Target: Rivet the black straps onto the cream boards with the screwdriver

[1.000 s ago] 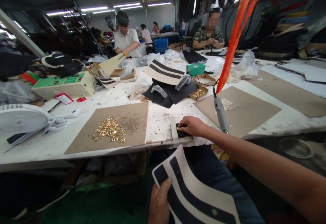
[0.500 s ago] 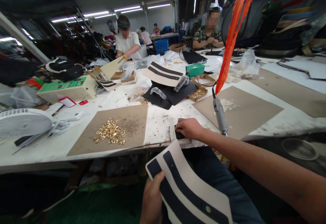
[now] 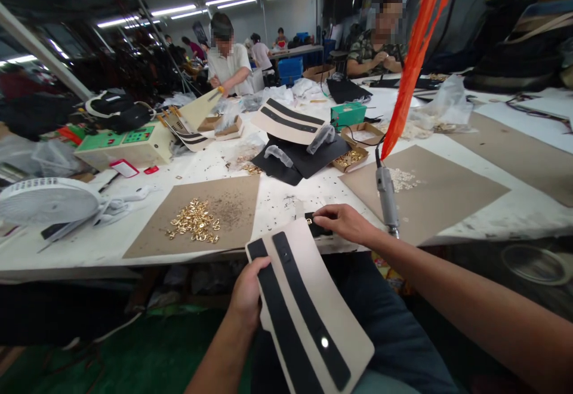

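My left hand [image 3: 248, 291] grips the left edge of a cream panel [image 3: 329, 286] with two black stripes, thumb on top. The panel tilts over my lap, below the table edge. One stripe has a small hole near its upper end and a bright round spot near its lower end. My right hand [image 3: 341, 222] is at the table's front edge, fingers pinched together beside a small black piece [image 3: 320, 230]. A small gold metal fitting [image 3: 308, 221] shows by the fingertips. Whatever the fingers hold is too small to make out.
Gold fittings [image 3: 194, 221] lie heaped on a brown board at left. A grey powered screwdriver [image 3: 387, 200] hangs by orange cord [image 3: 405, 77] near my right forearm. Another striped panel [image 3: 289, 122] rests on black sheets. A white fan [image 3: 49, 202] stands left; two people work across the table.
The cream panel and my left hand have moved up and left, closer to the table edge. My right fingers have shifted slightly right, and the gold fitting now shows.
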`<state>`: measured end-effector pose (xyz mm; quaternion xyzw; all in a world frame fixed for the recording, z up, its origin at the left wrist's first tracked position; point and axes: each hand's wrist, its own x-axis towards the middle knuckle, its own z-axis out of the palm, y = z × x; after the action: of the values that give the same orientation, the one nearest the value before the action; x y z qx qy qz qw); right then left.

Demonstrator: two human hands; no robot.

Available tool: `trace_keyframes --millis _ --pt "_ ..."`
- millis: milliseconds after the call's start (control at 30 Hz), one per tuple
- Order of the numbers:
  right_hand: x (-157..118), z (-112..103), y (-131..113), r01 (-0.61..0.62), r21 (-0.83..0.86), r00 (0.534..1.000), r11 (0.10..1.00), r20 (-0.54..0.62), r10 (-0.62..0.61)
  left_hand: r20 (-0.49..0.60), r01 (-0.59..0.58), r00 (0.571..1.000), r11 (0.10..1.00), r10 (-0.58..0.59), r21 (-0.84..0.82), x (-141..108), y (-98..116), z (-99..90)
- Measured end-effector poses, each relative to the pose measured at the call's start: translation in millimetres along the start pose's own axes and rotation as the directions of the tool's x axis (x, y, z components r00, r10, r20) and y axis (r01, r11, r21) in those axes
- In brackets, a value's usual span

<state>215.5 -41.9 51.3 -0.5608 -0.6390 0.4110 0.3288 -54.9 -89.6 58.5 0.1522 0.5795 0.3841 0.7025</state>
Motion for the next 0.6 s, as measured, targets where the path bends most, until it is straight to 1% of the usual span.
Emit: trace_keyframes --millis 100,167,200,233,267,300,333,367,400,433,467,500,533,600 --pt "-19.3 8.3 -7.2 -0.09 0.244 0.994 0.966 0.081 0.073 0.059 0.035 0.998 0.999 -0.037 0.027 9.5 -1.1 16.2" --pt "-25.5 13.4 -9.7 -0.163 0.376 0.985 0.912 0.108 0.132 0.102 0.072 0.992 0.997 -0.076 0.04 15.0 -1.2 28.0" --pt "-27.7 15.8 -9.8 -0.209 0.444 0.977 0.871 0.127 0.17 0.121 0.082 0.989 0.995 -0.088 0.049 17.0 -1.7 33.1" --pt "-30.2 18.3 -8.9 -0.256 0.508 0.966 0.822 0.153 0.206 0.139 0.071 0.987 0.995 -0.08 0.068 18.4 -2.7 37.1" --pt "-33.3 21.2 -7.0 -0.291 0.558 0.957 0.777 0.174 0.233 0.155 0.029 0.987 0.994 -0.044 0.103 19.2 -4.5 39.8" --pt "-37.6 24.7 -4.2 -0.314 0.581 0.949 0.751 0.186 0.253 0.176 -0.05 0.984 0.986 0.021 0.16 19.4 -7.1 41.1" --pt "-42.9 28.9 -0.6 -0.324 0.579 0.946 0.748 0.182 0.268 0.204 -0.158 0.973 0.957 0.109 0.244 19.0 -10.5 41.0" --pt "-49.2 33.5 3.6 -0.321 0.559 0.947 0.764 0.163 0.279 0.243 -0.278 0.949 0.896 0.2 0.345 18.4 -14.5 39.7" --pt "-55.9 38.2 7.9 -0.311 0.531 0.949 0.789 0.134 0.284 0.292 -0.382 0.917 0.809 0.272 0.446 17.6 -18.6 37.8" --pt "-62.4 42.7 11.9 -0.298 0.504 0.953 0.811 0.102 0.287 0.34 -0.454 0.887 0.715 0.311 0.532 16.8 -22.4 35.6" --pt "-68.1 46.4 15.0 -0.288 0.486 0.955 0.825 0.075 0.288 0.376 -0.494 0.869 0.634 0.323 0.595 16.2 -25.3 33.7" --pt "-72.3 49.0 16.9 -0.28 0.479 0.956 0.832 0.056 0.289 0.396 -0.51 0.86 0.578 0.322 0.637 16.0 -27.0 32.5" --pt "-74.4 50.3 17.3 -0.27 0.476 0.957 0.837 0.035 0.288 0.404 -0.515 0.857 0.546 0.32 0.661 16.2 -27.0 32.5" --pt "-71.7 48.8 14.3 -0.244 0.444 0.959 0.862 -0.018 0.281 0.402 -0.52 0.854 0.516 0.331 0.681 18.8 -21.4 36.1"
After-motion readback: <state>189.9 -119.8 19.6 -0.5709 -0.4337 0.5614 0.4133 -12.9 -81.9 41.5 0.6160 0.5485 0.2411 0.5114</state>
